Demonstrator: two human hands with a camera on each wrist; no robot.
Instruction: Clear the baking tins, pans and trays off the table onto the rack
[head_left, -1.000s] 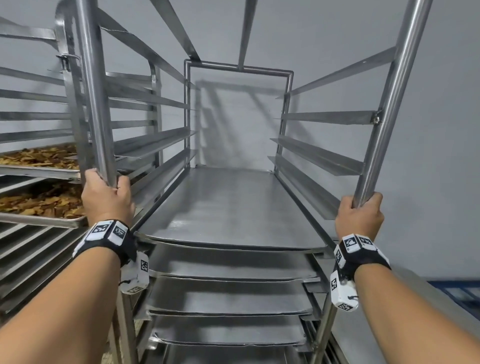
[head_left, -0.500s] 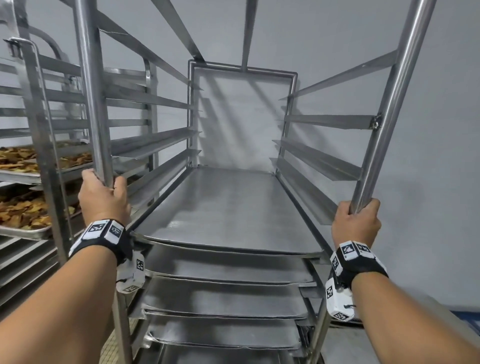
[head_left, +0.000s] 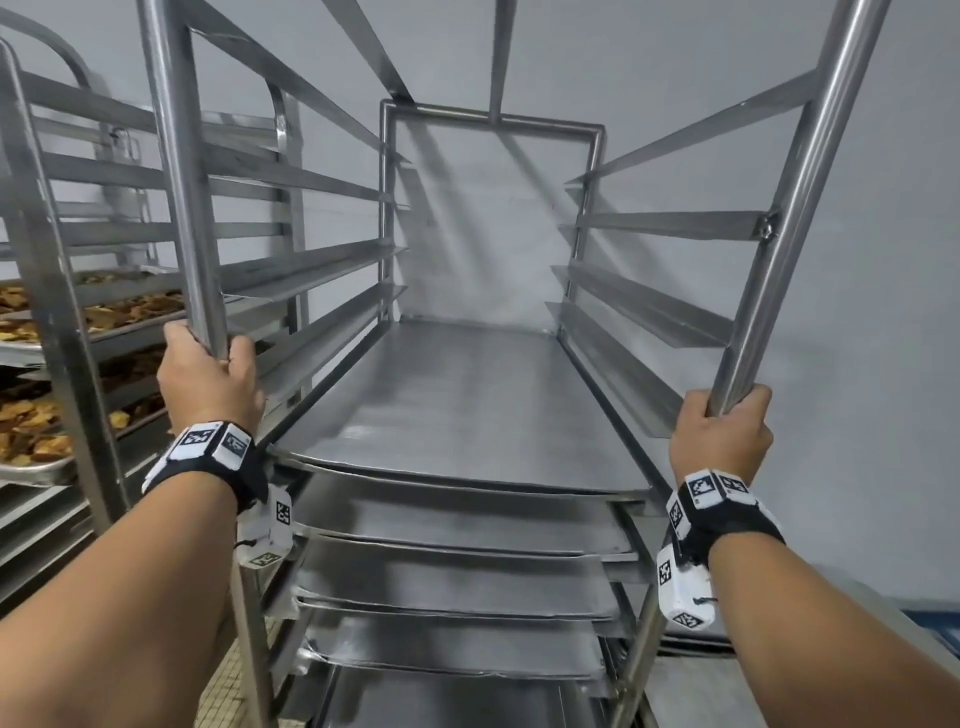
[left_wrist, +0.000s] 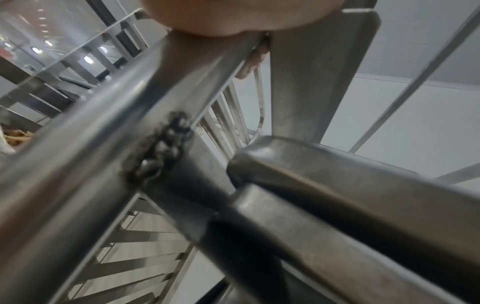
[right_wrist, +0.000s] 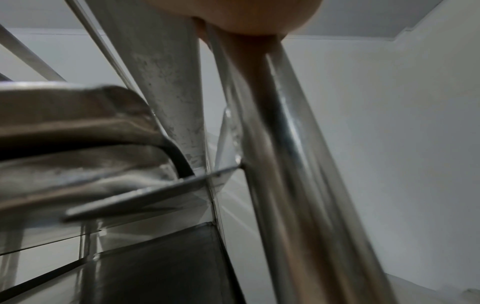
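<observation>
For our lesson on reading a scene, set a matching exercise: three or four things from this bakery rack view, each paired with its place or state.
Things:
1. left hand
2. right hand
3. top flat steel tray
4. tray of golden-brown baked pieces

States:
A. on the neighbouring rack, far left
B. grips the rack's right upright
C. lies on the steel rack's runners
D. grips the rack's left upright

Pairs: 1-D, 2-B, 3-C, 4-A

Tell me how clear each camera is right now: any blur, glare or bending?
Head view: sharp and evenly lit; wide-angle bending splays the rack posts outward, soft shadows stripe the back wall, mild sheen on the top tray. Left wrist view: the close post is smeared, only the weld seam reads; left hand fills the top edge. Right wrist view: the post gripped by the right hand streaks into blur.
</observation>
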